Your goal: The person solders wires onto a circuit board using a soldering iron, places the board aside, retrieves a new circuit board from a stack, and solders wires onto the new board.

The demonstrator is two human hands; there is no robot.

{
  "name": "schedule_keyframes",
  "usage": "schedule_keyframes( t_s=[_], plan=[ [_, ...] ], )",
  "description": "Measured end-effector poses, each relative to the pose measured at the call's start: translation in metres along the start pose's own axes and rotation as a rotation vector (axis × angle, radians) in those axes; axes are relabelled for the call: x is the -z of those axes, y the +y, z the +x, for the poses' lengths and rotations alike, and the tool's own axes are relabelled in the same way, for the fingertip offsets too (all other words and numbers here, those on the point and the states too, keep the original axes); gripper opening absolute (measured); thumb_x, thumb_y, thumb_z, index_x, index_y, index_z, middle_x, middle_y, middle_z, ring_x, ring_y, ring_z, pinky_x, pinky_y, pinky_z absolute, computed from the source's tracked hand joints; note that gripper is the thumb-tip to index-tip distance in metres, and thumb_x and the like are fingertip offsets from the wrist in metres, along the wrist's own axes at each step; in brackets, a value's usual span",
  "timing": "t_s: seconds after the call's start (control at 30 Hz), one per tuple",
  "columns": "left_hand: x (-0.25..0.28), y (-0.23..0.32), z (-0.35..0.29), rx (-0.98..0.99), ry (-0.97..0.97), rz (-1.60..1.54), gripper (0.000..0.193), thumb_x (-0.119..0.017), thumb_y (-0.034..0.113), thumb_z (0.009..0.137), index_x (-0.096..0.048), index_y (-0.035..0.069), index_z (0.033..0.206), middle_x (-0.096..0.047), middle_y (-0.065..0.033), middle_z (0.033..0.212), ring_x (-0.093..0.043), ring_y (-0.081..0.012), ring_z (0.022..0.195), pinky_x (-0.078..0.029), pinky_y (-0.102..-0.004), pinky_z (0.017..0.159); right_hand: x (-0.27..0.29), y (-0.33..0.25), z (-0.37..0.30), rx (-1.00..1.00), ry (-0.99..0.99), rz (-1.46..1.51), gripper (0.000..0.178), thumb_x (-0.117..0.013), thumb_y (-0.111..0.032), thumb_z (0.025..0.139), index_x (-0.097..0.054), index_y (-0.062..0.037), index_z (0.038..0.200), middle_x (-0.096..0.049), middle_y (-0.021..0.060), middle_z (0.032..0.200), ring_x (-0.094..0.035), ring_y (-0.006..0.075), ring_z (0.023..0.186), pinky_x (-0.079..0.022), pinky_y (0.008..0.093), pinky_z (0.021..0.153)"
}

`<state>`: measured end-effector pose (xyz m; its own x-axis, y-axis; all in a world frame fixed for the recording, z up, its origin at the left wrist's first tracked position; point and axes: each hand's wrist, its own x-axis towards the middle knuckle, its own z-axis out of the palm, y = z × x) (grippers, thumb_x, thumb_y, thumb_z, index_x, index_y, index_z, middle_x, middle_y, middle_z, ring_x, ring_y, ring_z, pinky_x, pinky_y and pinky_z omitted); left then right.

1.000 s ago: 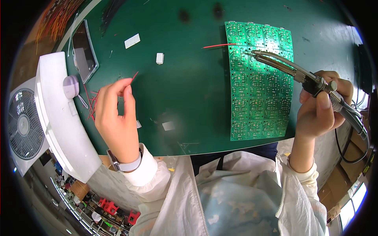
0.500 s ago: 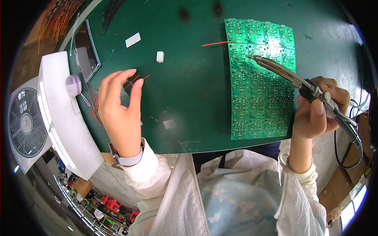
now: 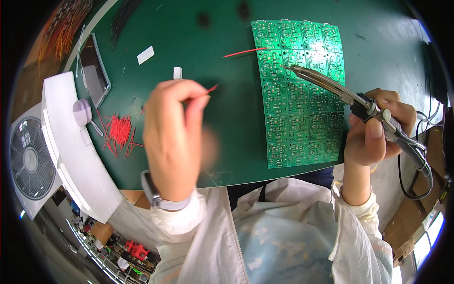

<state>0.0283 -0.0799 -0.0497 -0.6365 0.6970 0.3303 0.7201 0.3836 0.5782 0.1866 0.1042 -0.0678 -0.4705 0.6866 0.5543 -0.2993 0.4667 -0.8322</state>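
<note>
My left hand (image 3: 172, 132), slightly smeared by motion, pinches a short red wire (image 3: 212, 88) between thumb and forefinger, above the green tabletop. In my right hand (image 3: 378, 130) is a soldering iron (image 3: 326, 86) with a grey cable, its tip pointing left over the upper left part of a green circuit board panel (image 3: 302, 102). Whether the tip touches the board I cannot tell. Another red wire (image 3: 243, 52) reaches out leftward from the panel's left edge, its right end on the board. A pile of red wires (image 3: 119, 132) lies left of my left hand.
At the left a phone (image 3: 94, 71) lies beside a white lamp-like bar (image 3: 82, 151), with a fan (image 3: 32, 156) beyond. Two small white pieces, one a flat label (image 3: 145, 55), the other a block (image 3: 177, 72), lie on the table. Orange wires (image 3: 64, 28) hang at the far left.
My left hand has moved right, away from the wire pile and toward the board, carrying a red wire. My right hand keeps its hold on the soldering iron; the whole view has shifted slightly.
</note>
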Motion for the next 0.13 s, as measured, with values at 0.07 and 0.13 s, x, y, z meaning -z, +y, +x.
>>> schedule_keyframes(
  t_s=[0.07,0.13],
  plan=[
    [-0.019,0.02,0.006,-0.02,0.005,-0.081,0.023,-0.066,-0.002,0.071,-0.056,0.004,0.09,-0.058,-0.0065,0.08,-0.056,-0.0229,0.072,-0.044,-0.0319,0.064,0.002,0.0,-0.001,-0.007,0.007,0.015,0.032,-0.066,-0.014,0.072,-0.044,0.004,0.087,-0.054,0.0161,0.068,-0.051,0.0156,0.054,-0.043,0.0233,0.053],
    [-0.032,0.02,0.013,-0.099,0.026,-0.106,0.025,-0.067,-0.003,0.07,-0.058,0.007,0.091,-0.059,-0.0075,0.079,-0.058,-0.0217,0.073,-0.046,-0.0313,0.065,0.007,0.004,-0.001,0.052,-0.04,-0.143,0.03,-0.057,-0.02,0.074,-0.046,0.0005,0.092,-0.051,0.018,0.068,-0.048,0.015,0.044,-0.041,0.0231,0.041]
  ],
)
